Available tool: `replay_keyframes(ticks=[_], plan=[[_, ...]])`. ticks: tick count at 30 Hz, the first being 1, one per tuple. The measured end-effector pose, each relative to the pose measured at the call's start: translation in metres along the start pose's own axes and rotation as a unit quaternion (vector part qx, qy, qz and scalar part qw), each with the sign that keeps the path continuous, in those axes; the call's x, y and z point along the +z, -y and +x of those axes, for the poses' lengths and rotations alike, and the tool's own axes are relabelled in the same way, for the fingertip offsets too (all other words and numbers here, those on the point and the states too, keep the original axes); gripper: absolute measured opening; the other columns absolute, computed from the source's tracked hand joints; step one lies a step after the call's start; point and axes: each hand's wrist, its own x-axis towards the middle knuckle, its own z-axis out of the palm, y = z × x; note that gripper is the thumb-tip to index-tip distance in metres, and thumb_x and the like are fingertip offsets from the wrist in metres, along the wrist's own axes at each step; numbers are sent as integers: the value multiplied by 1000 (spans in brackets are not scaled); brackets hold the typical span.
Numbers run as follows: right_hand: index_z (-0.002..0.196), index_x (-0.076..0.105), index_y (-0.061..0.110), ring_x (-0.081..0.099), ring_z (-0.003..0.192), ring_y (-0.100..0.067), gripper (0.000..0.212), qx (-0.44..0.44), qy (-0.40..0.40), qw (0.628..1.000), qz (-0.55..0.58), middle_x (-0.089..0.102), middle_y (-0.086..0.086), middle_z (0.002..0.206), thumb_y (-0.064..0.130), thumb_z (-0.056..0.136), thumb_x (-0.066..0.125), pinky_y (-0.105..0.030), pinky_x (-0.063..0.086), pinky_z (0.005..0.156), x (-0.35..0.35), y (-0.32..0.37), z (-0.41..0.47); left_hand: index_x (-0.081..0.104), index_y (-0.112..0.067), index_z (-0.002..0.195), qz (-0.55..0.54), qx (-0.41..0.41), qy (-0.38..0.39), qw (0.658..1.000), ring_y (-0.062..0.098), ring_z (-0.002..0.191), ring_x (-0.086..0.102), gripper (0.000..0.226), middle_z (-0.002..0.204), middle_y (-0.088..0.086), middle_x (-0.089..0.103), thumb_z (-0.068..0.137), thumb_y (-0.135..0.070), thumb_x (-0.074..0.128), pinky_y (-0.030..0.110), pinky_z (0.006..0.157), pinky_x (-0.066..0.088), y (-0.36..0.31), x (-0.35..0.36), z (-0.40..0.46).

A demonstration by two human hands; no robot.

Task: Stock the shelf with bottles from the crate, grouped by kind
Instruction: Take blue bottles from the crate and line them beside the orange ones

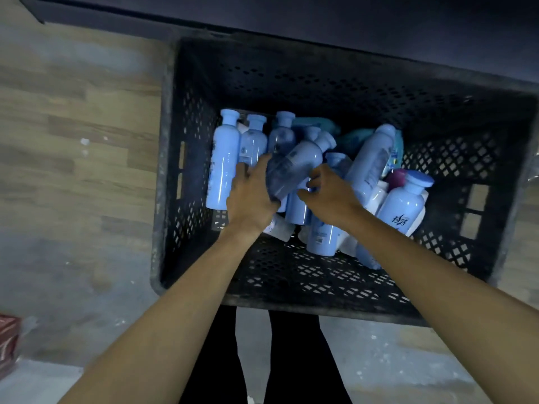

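A black perforated crate [186, 176] stands on the floor under me, holding several light blue bottles. My left hand [252, 196] grips the lower end of one tilted light blue bottle [297, 164], lifted above the pile. My right hand [329, 193] is at the same bottle's right side, fingers curled and touching it. Another light blue bottle [223, 161] lies along the crate's left wall. A bottle with dark lettering [405, 205] stands at the right. Teal packs [353, 138] and a purple-capped item [396, 177] show behind the pile.
A dark shelf edge [291, 21] runs across the top, just beyond the crate. Wood-pattern floor [73, 141] lies to the left. A red and white box [8, 342] sits at the lower left edge. My dark trouser legs [291, 360] are below the crate.
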Motion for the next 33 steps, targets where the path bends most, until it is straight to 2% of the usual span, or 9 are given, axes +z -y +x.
replay_keyframes(ticks=[5,10,14,17,19,23,26,30,33], plan=[[137,41,18,66,94,-19,53,72,-65,968,233,61,-4,125,28,92,67,-42,58,89,15,10,26,25,-26,152,137,86,-31,986,33,114,47,81,133,12,40,84,-22,69,42,84,48,13,9,3],[142,35,20,60,76,-9,59,13,-99,975,199,62,1,100,27,94,68,-6,43,53,18,23,34,26,-9,149,251,48,-54,965,32,123,41,86,142,16,34,82,-36,71,39,93,41,9,-1,23],[144,35,25,55,92,-9,61,-21,-119,975,187,56,11,98,17,93,67,-21,42,67,22,23,40,27,-10,146,288,34,-42,956,32,120,49,83,139,14,41,83,-39,71,40,82,45,-2,-11,43],[142,37,25,53,95,-6,60,-39,-131,973,184,53,21,96,9,91,65,-10,41,64,24,21,45,31,-11,142,287,40,-41,956,33,111,59,77,132,13,50,82,-34,73,37,76,43,-5,-15,51],[140,39,25,58,100,-11,60,-46,-131,970,199,58,10,109,13,90,68,-8,46,70,27,26,46,37,-11,137,251,30,-14,967,33,109,60,73,126,12,56,79,-35,75,35,77,42,-4,-19,56],[142,39,25,64,108,-19,78,-17,-73,955,288,62,-7,121,45,77,77,-44,58,90,32,34,44,57,-20,111,35,-83,117,989,22,101,62,65,109,2,64,59,-49,83,31,79,52,11,-34,56],[145,40,23,66,102,-15,68,13,-2,945,328,63,-5,117,34,88,76,-43,59,91,25,35,31,65,-21,105,-173,-136,176,959,14,92,67,56,100,-3,70,58,-38,90,36,76,61,16,-42,29],[137,48,22,71,101,-21,67,7,20,951,309,68,-9,116,40,82,81,-45,61,86,6,46,-2,68,-22,103,-215,-97,156,959,12,92,69,64,101,-4,72,46,-43,87,38,84,59,7,-60,-9],[132,50,27,71,102,-21,66,-8,18,952,307,68,-7,114,44,77,82,-45,61,85,-14,60,-35,65,-19,102,-188,-62,139,970,10,86,65,50,98,-4,67,62,-37,88,33,78,57,-9,-86,-35]])
